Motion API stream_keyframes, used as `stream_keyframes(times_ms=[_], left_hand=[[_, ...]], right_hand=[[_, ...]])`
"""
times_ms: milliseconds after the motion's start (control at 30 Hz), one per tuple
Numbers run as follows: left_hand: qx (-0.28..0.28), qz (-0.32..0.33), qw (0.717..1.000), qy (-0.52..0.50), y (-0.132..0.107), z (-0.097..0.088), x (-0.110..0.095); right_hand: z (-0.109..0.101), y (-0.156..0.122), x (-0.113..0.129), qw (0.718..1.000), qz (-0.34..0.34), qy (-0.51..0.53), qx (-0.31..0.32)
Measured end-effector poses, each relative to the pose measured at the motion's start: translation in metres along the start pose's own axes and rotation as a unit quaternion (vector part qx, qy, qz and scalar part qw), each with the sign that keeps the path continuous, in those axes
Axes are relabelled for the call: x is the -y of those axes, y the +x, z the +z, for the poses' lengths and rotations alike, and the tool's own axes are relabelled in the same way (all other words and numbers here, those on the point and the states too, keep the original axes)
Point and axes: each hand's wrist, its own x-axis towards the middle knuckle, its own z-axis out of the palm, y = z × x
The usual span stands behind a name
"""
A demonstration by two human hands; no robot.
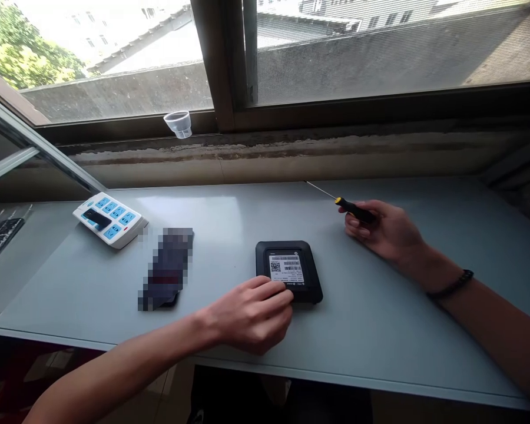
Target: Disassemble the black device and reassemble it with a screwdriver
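My right hand (382, 229) holds a precision screwdriver (354, 209) with a black and yellow handle, its thin shaft pointing to the far left above the desk. My left hand (251, 315) lies over the near edge of a flat black square device (289, 272), fingers curled onto it. The device has a white label (286, 271) with a QR code and barcodes, and it faces up. My left hand hides its near left corner.
A white power strip (110, 219) with blue sockets lies at the left of the pale grey desk (229, 203). Next to it is a pixelated dark object (165, 268). A clear plastic cup (178, 124) stands on the window ledge behind.
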Motion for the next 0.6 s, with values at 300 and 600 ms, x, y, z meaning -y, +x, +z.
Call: stream_keyframes(times_ms=[300,600], left_hand=[[0.004,0.01,1.0,-0.001,-0.0025,0.0007,0.0015],[0.014,0.018,1.0,0.013,-0.0032,-0.0005,0.0024]], right_hand=[[-0.0009,-0.0003,-0.0001,1.0,0.004,0.0,0.012],[-0.0033,0.0003,-0.002,1.0,0.008,-0.001,0.018]])
